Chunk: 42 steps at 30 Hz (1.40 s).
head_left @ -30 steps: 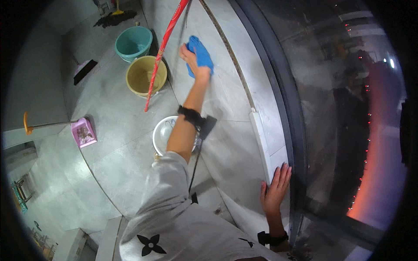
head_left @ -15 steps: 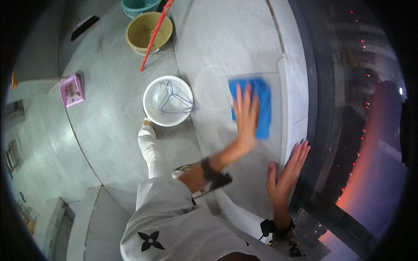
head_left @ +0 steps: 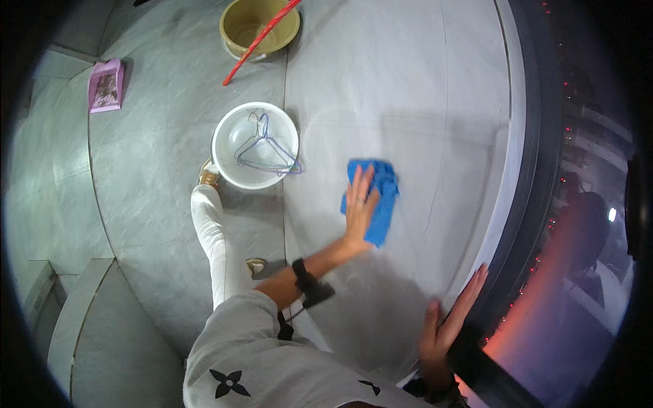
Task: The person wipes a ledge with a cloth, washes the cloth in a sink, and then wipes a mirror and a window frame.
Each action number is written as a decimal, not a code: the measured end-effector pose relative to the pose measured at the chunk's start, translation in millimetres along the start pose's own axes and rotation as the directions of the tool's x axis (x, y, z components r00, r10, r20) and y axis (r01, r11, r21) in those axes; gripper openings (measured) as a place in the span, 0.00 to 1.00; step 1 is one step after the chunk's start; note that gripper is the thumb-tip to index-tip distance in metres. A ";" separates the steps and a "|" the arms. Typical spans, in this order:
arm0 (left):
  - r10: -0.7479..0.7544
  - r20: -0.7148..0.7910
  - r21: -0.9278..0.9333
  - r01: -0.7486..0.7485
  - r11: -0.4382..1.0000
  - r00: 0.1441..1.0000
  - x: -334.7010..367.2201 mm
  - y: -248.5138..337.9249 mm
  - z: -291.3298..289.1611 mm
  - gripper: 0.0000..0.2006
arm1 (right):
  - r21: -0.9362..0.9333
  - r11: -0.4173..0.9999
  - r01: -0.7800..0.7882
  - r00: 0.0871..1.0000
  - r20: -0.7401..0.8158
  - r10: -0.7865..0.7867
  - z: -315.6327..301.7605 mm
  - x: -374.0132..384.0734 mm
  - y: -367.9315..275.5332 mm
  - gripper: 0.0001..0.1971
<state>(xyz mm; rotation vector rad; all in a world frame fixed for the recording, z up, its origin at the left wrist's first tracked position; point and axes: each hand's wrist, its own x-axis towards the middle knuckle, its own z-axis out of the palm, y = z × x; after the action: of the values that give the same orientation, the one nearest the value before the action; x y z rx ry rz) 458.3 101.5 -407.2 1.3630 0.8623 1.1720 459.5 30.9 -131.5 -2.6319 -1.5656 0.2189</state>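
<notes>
A white round plastic basin (head_left: 255, 145) holding wire hangers (head_left: 264, 146) stands on the grey tiled floor (head_left: 149, 204). The left hand (head_left: 359, 204) presses flat, fingers spread, on a blue cloth (head_left: 378, 204) against the pale wall panel (head_left: 408, 102). The right hand (head_left: 449, 326), open, leans at the panel's lower right edge.

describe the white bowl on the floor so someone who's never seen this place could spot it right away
Start at the grey tiled floor left of the pale wall panel that the left hand wipes with a blue cloth. The white bowl sits by the person's foot, below a yellow bowl. It alone is white and holds wire hangers.
</notes>
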 end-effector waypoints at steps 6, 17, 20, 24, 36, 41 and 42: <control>-0.290 -0.015 -0.596 0.225 0.771 0.957 173.7 -119.2 29.4 0.24 | -0.111 0.993 -0.034 0.992 0.114 0.047 -6.2 0.5 4.9 0.34; -0.131 -0.178 -0.123 0.110 0.986 0.975 286.3 -190.2 12.4 0.26 | -0.220 0.974 -0.059 0.985 0.146 0.092 -0.8 -3.6 0.2 0.34; -0.099 -0.133 0.022 0.102 0.995 0.986 173.8 -153.4 16.7 0.26 | -0.210 0.970 -0.120 0.977 0.150 0.154 -8.5 -4.6 3.8 0.34; -0.137 -0.048 0.032 0.138 0.990 0.989 -36.9 -144.5 12.4 0.27 | -0.147 0.987 -0.066 0.993 0.091 0.080 -10.3 11.2 -5.9 0.36; -0.916 0.020 0.059 0.914 0.401 0.400 -311.2 -156.3 -2.6 0.19 | 0.077 0.997 0.005 1.000 0.006 -0.005 8.8 2.4 -14.9 0.40; -0.846 0.053 0.232 0.817 0.527 0.531 -190.7 -150.3 11.1 0.29 | -0.022 0.998 0.063 0.997 0.037 -0.062 -0.9 7.2 -1.0 0.42; -0.806 0.062 0.253 0.772 0.583 0.589 -157.9 -149.9 15.8 0.31 | -0.022 0.998 0.060 0.998 0.030 -0.060 -2.7 7.1 0.7 0.42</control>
<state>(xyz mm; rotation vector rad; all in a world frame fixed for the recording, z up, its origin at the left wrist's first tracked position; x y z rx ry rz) 452.1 -31.2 -580.4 0.9967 1.3064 0.2478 463.8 36.9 -129.5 -2.6051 -1.6631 0.2381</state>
